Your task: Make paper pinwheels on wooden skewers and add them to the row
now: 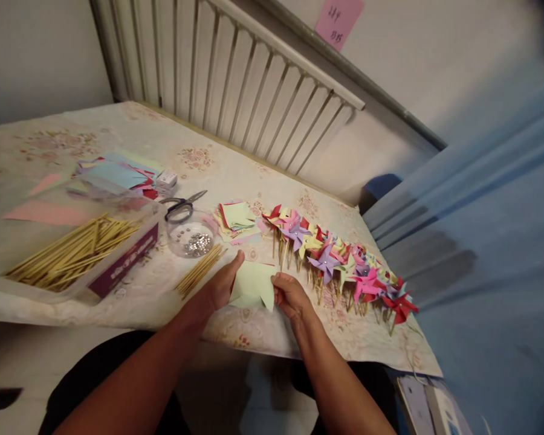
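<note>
Between my two hands is a pale green sheet of paper (252, 284), with cut slits showing at its lower edge and a thin red edge behind its top. My left hand (224, 282) grips its left side, thumb pointing up. The fingers of my right hand (289, 293) pinch its right edge. Just beyond lies a stack of coloured paper squares (236, 216), pale green on top. To the right, many finished paper pinwheels (325, 263) on sticks lie in a long row. A small bundle of wooden sticks (200, 270) rests left of my left hand.
A clear plastic box (77, 290) of wooden sticks stands at the left. Near it are a round dish (191, 237) of small metal pieces, dark-handled scissors (181, 207), a small box (166, 180) and paper scraps (115, 172). A radiator (236, 84) runs behind; a blue curtain (471, 211) hangs right.
</note>
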Demonstrator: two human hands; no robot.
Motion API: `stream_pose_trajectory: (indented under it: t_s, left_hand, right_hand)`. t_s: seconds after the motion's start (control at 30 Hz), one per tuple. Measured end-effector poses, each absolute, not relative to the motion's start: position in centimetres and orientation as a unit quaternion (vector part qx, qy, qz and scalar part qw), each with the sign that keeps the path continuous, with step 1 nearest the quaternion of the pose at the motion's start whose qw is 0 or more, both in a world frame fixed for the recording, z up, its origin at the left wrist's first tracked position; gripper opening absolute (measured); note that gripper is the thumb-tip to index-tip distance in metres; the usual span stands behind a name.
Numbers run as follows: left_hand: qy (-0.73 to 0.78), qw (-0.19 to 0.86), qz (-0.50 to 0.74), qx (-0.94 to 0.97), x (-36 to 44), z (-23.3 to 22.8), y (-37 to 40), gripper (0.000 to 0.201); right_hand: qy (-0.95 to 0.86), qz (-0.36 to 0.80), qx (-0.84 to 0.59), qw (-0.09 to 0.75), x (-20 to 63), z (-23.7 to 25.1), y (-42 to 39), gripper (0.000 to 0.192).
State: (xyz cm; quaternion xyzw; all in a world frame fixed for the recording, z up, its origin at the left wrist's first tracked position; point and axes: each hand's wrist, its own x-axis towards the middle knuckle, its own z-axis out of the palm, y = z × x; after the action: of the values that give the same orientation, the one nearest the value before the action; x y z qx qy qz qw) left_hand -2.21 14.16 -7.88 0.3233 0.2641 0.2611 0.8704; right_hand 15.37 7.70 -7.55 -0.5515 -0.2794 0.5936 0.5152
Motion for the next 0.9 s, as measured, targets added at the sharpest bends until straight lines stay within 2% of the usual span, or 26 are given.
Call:
stream_pose_trajectory:
  t_s: [0.13, 0.23, 0.33, 0.4, 0.63, 0.73, 0.9]
  left_hand:
    - [0.338, 0.777, 0.273, 0.456, -2.4, -9.3, 14.1, 0.040]
    - [0.409, 0.685, 0.249, 0.550, -2.4, -9.9, 14.4, 0.036]
    - [0.450, 0.571, 0.274, 0.629, -2.0, -10.3, 14.8, 0.031]
    - [0.462, 0.525, 0.298, 0.650, -1.6, -10.5, 15.1, 0.029]
    - [0.500, 0.479, 0.333, 0.640, -0.7, -10.7, 15.5, 0.025]
    - [0.509, 0.388, 0.319, 0.699, -0.8, -10.3, 15.1, 0.029]
    - [0.477, 0.178, 0.363, 0.781, -0.8, -9.4, 13.1, 0.033]
  right_hand:
    - [-0.315, 0.528, -0.638, 0.464, 15.2, -9.0, 6.6, 0.027]
    - [-0.333, 0.497, -0.664, 0.448, 15.2, -9.2, 6.4, 0.024]
    - [-0.359, 0.449, -0.701, 0.422, 15.2, -9.4, 6.4, 0.020]
    - [-0.373, 0.417, -0.721, 0.408, 15.2, -9.7, 6.6, 0.017]
    - [-0.421, 0.302, -0.763, 0.386, 15.3, -10.4, 8.1, 0.021]
    - [-0.447, 0.250, -0.770, 0.381, 15.3, -10.3, 8.6, 0.022]
    - [-0.502, 0.147, -0.789, 0.323, 14.9, -10.3, 8.8, 0.023]
